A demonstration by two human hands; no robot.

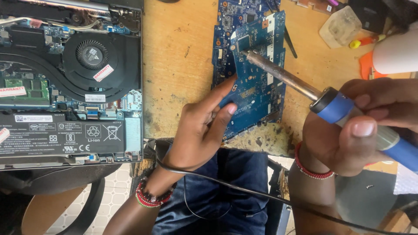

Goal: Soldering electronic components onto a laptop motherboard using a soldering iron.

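Observation:
My right hand (pixel 357 126) grips a blue-handled soldering iron (pixel 331 104). Its metal tip (pixel 246 54) touches the upper part of a blue circuit board (pixel 261 87) lying tilted on the wooden bench. My left hand (pixel 202 130) rests on the lower left edge of that board, two fingers stretched out and pressing it down. A second blue board (pixel 228 26) lies under it, towards the back. The iron's black cord (pixel 226 185) runs across my lap below the hands.
An opened laptop (pixel 69 82) with fan, battery and memory exposed fills the left side. At the back right stand a translucent plastic block (pixel 339 26), a yellow-tipped tool (pixel 363 42), an orange item (pixel 368 65) and a white object (pixel 396 54). The worn wooden benchtop (pixel 178 65) lies between laptop and boards.

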